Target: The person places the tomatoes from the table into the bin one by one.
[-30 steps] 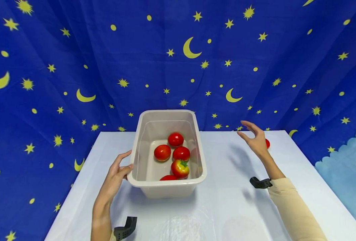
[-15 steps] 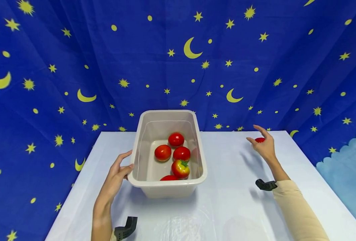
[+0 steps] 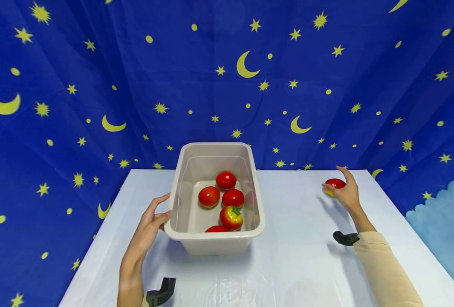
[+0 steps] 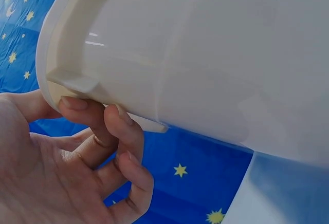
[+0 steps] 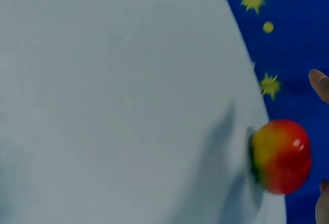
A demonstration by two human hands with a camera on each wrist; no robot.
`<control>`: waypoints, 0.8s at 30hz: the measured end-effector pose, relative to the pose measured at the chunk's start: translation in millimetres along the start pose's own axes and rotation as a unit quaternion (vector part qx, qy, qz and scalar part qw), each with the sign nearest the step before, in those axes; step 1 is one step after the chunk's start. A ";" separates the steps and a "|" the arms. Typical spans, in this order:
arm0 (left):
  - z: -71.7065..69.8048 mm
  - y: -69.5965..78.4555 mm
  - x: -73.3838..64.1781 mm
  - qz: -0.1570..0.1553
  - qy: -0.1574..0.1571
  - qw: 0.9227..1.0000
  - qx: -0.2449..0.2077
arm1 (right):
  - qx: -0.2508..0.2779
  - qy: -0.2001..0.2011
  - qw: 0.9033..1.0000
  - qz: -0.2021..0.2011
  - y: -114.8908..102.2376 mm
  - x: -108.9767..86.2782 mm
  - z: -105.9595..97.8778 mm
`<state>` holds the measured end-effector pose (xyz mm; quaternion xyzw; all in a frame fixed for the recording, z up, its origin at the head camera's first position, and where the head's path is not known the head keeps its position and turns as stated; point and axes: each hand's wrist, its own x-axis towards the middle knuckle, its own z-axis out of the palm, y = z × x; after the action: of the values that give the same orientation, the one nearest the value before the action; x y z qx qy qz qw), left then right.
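A grey plastic bin (image 3: 215, 247) stands on the table with several red tomatoes (image 3: 209, 197) inside. One tomato (image 3: 231, 218) in it is yellowish with a green calyx. My left hand (image 3: 146, 228) grips the bin's left rim, its fingers curled beneath the lip in the left wrist view. At the back right lies a red and yellow tomato (image 3: 336, 183). Around it my right hand (image 3: 348, 194) is spread, thumb on the near side and fingers beyond. In the right wrist view this tomato (image 5: 282, 157) sits apart from the visible fingertips (image 5: 321, 86).
The white table (image 3: 296, 256) ends at the back against a blue curtain (image 3: 196, 76) with yellow moons and stars. A light blue cloud-edged patch (image 3: 441, 221) shows at the right. Black wrist mounts (image 3: 345, 238) sit on both forearms.
My right hand has moved right and slightly nearer, bringing its spread thumb and fingers around the tomato at the back right. The left hand keeps its hold on the bin.
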<state>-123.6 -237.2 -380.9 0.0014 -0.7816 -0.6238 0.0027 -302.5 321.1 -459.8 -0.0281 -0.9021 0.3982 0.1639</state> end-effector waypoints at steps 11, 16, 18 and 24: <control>0.7 0.7 -1.1 -0.011 0.008 1.000 0.007 | -0.020 -0.004 1.000 0.023 26.4 0.7 0.0; 0.6 1.0 -0.4 -0.011 0.006 1.000 0.007 | -0.017 -0.011 0.999 0.037 30.0 1.6 0.9; 0.6 0.8 -0.4 -0.012 0.006 1.000 0.007 | -0.014 -0.021 0.998 0.052 30.8 2.5 1.8; 0.4 0.4 0.2 -0.010 0.007 1.000 0.005 | -0.006 -0.044 0.995 0.086 34.0 2.2 4.9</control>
<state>-123.8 -236.8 -380.5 0.0140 -0.7844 -0.6201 0.0020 -308.8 341.2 -487.0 -0.0887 -0.9051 0.4062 0.0890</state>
